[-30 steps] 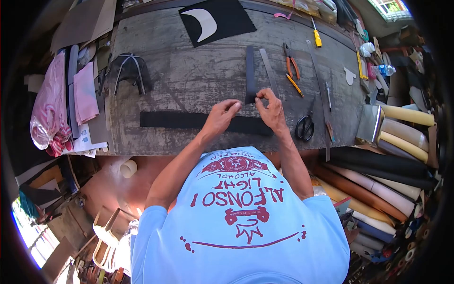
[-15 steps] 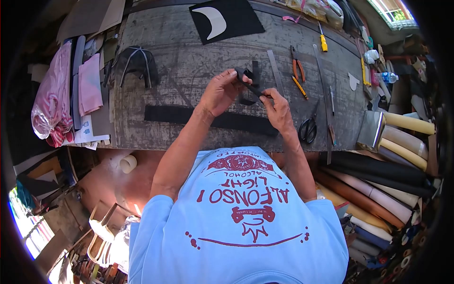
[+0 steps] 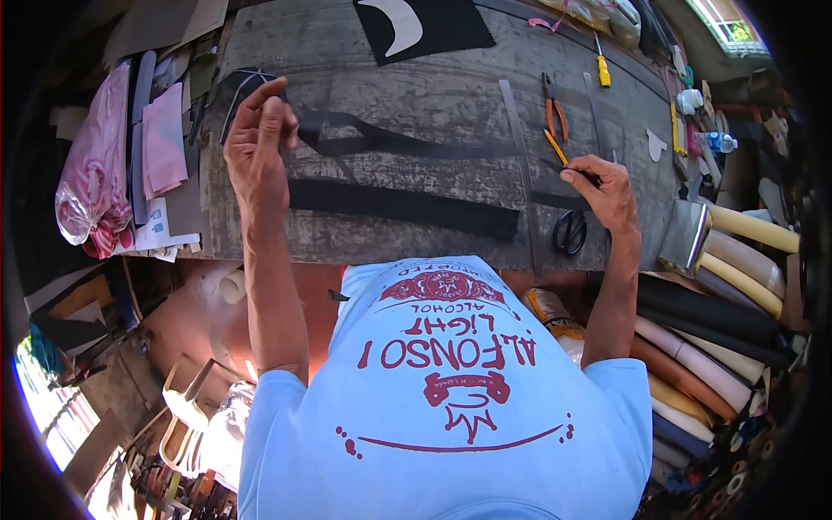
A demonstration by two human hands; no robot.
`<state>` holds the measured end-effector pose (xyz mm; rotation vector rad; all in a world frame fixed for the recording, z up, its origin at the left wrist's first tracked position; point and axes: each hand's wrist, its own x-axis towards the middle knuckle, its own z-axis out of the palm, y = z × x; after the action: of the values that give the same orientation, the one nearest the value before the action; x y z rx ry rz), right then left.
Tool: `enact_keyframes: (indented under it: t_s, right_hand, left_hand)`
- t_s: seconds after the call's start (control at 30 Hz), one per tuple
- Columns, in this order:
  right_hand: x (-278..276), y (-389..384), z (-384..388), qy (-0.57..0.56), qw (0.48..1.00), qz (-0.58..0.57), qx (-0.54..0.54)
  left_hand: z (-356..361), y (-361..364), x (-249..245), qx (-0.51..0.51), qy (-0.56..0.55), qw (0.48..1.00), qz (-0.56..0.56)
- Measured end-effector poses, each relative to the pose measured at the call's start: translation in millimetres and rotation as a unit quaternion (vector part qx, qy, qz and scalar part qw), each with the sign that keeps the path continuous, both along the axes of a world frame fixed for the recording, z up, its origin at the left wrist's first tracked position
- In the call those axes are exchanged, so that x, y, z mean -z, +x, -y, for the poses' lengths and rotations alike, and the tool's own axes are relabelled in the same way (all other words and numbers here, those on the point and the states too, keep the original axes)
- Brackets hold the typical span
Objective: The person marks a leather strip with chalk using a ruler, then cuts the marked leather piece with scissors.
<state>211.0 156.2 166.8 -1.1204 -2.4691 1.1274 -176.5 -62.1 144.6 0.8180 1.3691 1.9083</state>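
A thin black strip [image 3: 425, 146] stretches across the worktable between my two hands, twisted near its left part. My left hand [image 3: 263, 143] is raised at the left with its fingers pinched at one end of it. At the right my right hand [image 3: 607, 192] has its fingers closed on the dark strip material, part of which hangs below and to the left. A wider black strip [image 3: 403, 209] lies flat on the table, nearer to my body. Close to my right hand are a yellow pencil [image 3: 555, 147], orange-handled pliers [image 3: 555, 117] and black scissors [image 3: 569, 232].
Metal rulers [image 3: 517, 139] lie mid-table. Toward the back are a black sheet [image 3: 451, 30] with a white crescent [image 3: 405, 26] and a yellow screwdriver [image 3: 603, 71]. Pink cloth [image 3: 165, 143] lies left; a metal can [image 3: 685, 234] and material rolls [image 3: 750, 227] are right.
My hands have moved apart, the left one leftward and up, the right one rightward. The thin black strip, earlier bunched between them, is now spread out long.
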Motion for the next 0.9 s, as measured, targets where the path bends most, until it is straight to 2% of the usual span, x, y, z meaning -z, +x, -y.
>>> enact_keyframes:
  t_s: [0.03,0.07,0.17,0.2,0.27,0.3,0.37,0.43,0.5,0.57,0.6,0.67,0.77,0.8,0.9]
  right_hand:
    - [-12.3,-5.7,5.4,-0.015,0.999,0.024,-0.022]
    - [-18.7,-13.5,9.5,0.012,0.996,0.040,-0.078]
    - [-35.6,-44.2,30.6,-0.003,0.986,0.005,-0.165]
    - [-39.9,-52.7,34.3,0.013,0.986,-0.020,-0.166]
    - [-49.3,-62.6,36.4,0.046,0.983,-0.069,-0.163]
    - [-57.6,-61.8,34.2,0.040,0.986,-0.040,-0.156]
    - [-70.9,-55.8,29.4,0.026,0.990,0.015,-0.138]
    - [-62.8,-36.1,18.3,0.038,0.992,0.019,-0.120]
    - [-55.3,-15.1,7.6,0.028,0.996,0.040,-0.076]
    - [-45.0,9.2,-0.5,0.056,0.997,0.053,-0.006]
    - [-39.8,22.1,-4.3,0.070,0.995,0.060,0.029]
    - [-30.3,47.7,-13.1,0.074,0.988,0.116,0.065]
    - [-7.3,87.5,-21.6,0.087,0.976,0.178,0.088]
    - [3.0,101.4,-23.6,0.092,0.973,0.193,0.091]
    - [40.1,147.0,-30.0,0.099,0.965,0.219,0.105]
  left_hand:
    - [-6.4,15.4,-5.2,-0.033,-0.034,0.995,-0.085]
    - [-13.9,29.2,-6.5,0.018,-0.023,0.995,-0.092]
    - [-51.1,93.9,-13.0,0.208,-0.014,0.964,-0.163]
    - [-62.2,111.1,-9.1,0.259,0.000,0.947,-0.191]
    - [-75.1,121.9,-9.0,0.325,0.007,0.883,-0.339]
    - [-81.1,123.2,-9.0,0.355,0.011,0.839,-0.411]
    - [-83.4,105.8,-20.1,0.440,-0.074,0.843,-0.299]
    - [-77.2,78.6,-27.3,0.487,-0.179,0.838,-0.170]
    - [-56.9,44.9,-13.0,0.488,-0.178,0.843,-0.141]
    - [-31.4,10.4,-19.5,0.491,-0.260,0.817,-0.154]
    - [-16.1,-2.4,-19.1,0.455,-0.294,0.827,-0.147]
    - [17.8,-22.1,-14.2,0.381,-0.359,0.842,-0.130]
    - [61.1,-50.7,-1.6,0.376,-0.384,0.837,-0.106]
    - [71.9,-50.5,-3.0,0.369,-0.412,0.831,-0.062]
    - [98.1,-35.2,16.4,0.367,-0.360,0.854,-0.084]
